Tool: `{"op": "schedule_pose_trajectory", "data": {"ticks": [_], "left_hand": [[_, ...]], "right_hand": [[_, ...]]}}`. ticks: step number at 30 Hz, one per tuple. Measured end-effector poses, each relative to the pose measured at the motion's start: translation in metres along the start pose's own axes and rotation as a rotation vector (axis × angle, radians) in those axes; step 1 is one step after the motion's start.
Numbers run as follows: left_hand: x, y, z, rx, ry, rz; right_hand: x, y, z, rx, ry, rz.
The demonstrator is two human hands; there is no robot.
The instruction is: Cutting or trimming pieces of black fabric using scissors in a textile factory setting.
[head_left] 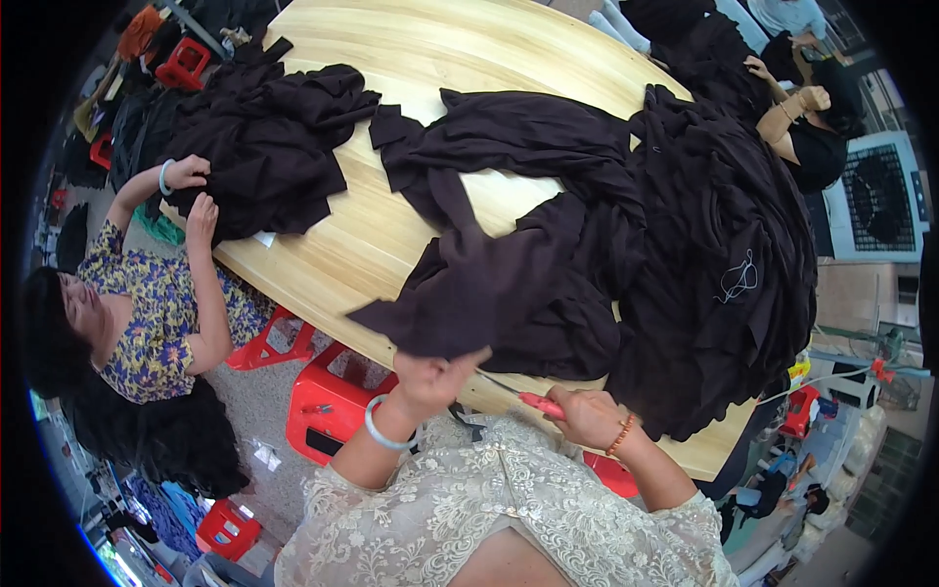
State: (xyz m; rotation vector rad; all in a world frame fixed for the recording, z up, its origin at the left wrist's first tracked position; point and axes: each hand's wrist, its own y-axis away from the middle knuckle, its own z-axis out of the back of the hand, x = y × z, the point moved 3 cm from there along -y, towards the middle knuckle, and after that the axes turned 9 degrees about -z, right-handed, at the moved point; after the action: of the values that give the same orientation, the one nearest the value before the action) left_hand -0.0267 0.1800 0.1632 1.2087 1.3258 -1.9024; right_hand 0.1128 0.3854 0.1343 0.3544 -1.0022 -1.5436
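Cream lace fabric of the wearer's top fills the near edge, with both forearms rising from it. Just above, the left hand, a pale bangle at its wrist, is closed on the lower edge of a dark brown cloth piece, pinching it and holding it taut over the table edge. Beside it, the right hand, with a beaded bracelet at the wrist, is wrapped around the red handles of a pair of scissors; the blades point toward the left hand and reach the cloth just beside its fingers. Whether the blades are open cannot be told.

Beyond the grip, the held piece runs up into a long spread of the same dark cloth, and to the right of the grip a large heap of dark garments overhangs the table edge. A strip of bare wood lies left of the grip, between the held cloth and a second dark pile farther off.

All of this rests on a pale wooden table with a curved rim. At the far left a person in a blue and yellow floral top has both hands on the second pile. At the far right another person's arm reaches into the heap. Red plastic stools stand on the speckled floor below the left hand.
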Motion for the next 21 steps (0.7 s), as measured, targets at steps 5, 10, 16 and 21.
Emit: {"op": "schedule_pose_trajectory", "data": {"ticks": [5,10,16,21], "left_hand": [[-0.030,-0.049,0.051,0.122,0.071,-0.179],[-0.035,-0.162,0.128,-0.019,0.208,-0.413],[-0.050,-0.265,0.118,-0.215,0.538,-0.529],[0.076,-0.296,0.116,-0.125,0.456,0.001]], "right_hand": [[0.007,-0.059,-0.021,-0.162,-0.081,0.073],[0.012,-0.096,0.062,-0.929,-0.010,0.426],[-0.039,-0.052,0.203,-1.424,0.723,0.163],[-0.058,-0.080,0.275,-0.950,0.117,-0.317]]}}
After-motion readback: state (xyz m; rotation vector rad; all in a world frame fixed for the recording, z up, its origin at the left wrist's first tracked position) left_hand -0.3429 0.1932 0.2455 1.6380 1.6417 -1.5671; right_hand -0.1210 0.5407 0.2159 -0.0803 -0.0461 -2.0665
